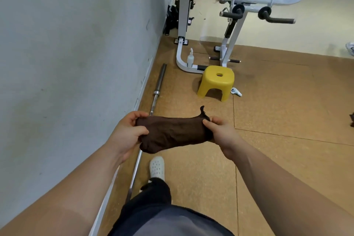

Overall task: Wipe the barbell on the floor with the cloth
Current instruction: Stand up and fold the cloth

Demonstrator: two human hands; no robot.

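You held the brown cloth (173, 133) stretched between both hands: your left hand (128, 133) pinched one end, your right hand (220, 133) the other, each grip closed on fabric. The barbell (158, 84) lay on the floor (277, 105) along the wall (76, 44), directly below the cloth. The cloth looked soft and limp; bunching it into one palm would likely suit wrapping the rigid, heavy steel shaft.
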